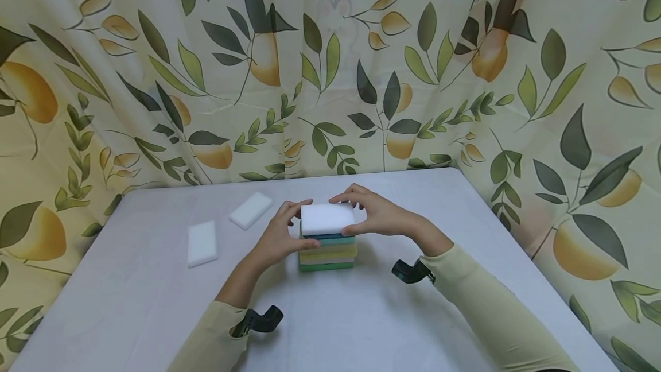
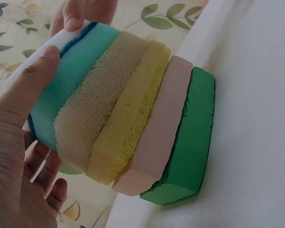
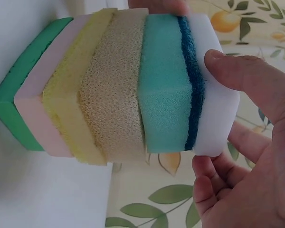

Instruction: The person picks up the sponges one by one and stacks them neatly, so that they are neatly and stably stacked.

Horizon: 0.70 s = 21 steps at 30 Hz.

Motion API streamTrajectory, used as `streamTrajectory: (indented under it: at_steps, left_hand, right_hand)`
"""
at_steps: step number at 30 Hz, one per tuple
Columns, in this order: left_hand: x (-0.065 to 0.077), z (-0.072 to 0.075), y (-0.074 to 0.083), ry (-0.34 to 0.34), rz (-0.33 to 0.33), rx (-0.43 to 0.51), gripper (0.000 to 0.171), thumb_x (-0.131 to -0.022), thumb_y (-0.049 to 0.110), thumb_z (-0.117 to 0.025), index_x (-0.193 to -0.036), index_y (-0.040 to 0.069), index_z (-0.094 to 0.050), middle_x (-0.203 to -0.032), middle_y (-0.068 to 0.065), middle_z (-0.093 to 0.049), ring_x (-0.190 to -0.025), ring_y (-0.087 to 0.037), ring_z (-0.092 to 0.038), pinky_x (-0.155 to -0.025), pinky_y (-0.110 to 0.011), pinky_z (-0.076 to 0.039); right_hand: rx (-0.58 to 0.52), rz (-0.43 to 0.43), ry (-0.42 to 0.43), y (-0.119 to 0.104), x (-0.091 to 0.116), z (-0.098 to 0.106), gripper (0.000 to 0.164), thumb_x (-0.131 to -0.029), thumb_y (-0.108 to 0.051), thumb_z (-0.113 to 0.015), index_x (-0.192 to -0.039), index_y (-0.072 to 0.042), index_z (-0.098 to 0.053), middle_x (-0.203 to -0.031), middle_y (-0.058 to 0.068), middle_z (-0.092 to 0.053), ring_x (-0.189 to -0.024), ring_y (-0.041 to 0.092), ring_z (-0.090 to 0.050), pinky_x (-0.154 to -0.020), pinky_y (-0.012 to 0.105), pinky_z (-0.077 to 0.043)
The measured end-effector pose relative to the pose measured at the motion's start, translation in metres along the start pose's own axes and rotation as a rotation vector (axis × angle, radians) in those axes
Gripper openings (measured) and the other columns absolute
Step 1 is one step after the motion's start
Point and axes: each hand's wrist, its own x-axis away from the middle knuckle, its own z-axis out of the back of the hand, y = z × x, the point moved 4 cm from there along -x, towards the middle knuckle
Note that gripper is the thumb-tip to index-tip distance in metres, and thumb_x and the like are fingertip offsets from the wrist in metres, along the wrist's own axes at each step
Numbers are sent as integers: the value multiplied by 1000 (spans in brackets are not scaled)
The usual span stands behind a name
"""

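A stack of sponges stands on the table. From the bottom up come a green block [image 2: 192, 147], a pink block [image 2: 159, 126], a yellow sponge [image 2: 126, 128], a porous beige sponge [image 3: 115, 90], a teal sponge [image 3: 166, 85] with a dark blue scouring layer, and a white sponge [image 1: 327, 219] on top. My right hand [image 1: 379, 215] pinches the white sponge between thumb and fingers at its right side. On the left side, my left hand [image 1: 281, 235] holds the teal sponge, thumb on its front face and fingers behind, partly hidden.
Two more white sponges lie flat to the left of the stack: one nearer [image 1: 202, 244], one farther back [image 1: 251, 210]. A white cloth covers the table [image 1: 129, 297]. Behind it hangs a curtain [image 1: 330, 73] with a leaf and fruit print.
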Motion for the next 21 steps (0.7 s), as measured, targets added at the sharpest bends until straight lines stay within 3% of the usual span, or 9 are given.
streamTrajectory:
  at_steps: [6, 12, 21]
  left_hand:
    - [3, 4, -4, 19, 1, -7, 84, -71, 40, -88, -144, 22, -50, -130, -1, -48, -116, -21, -47, -96, -46, -43]
    - [10, 13, -8, 37, -25, -10, 82, -72, 39, -87, -143, 21, -51, -130, -2, -49, -116, -21, -49, -94, -50, -43]
    - [27, 49, -30, 138, 54, -103, 72, -82, 41, -79, -143, 18, -50, -129, -9, -52, -116, -25, -51, -96, -52, -42]
  right_hand:
    - [0, -9, 1, 1, -1, 0, 62, -81, -33, -81, -137, -20, -58, -122, 2, -52, -114, 21, -48, -95, 50, -43]
    - [-15, -5, 6, 1, 0, 0, 61, -80, -30, -82, -136, -18, -59, -123, 3, -51, -114, 21, -48, -96, 49, -43]
    - [-22, -10, 9, -1, 1, 0, 60, -81, -29, -81, -135, -18, -60, -126, 2, -50, -114, 21, -47, -95, 48, -43]
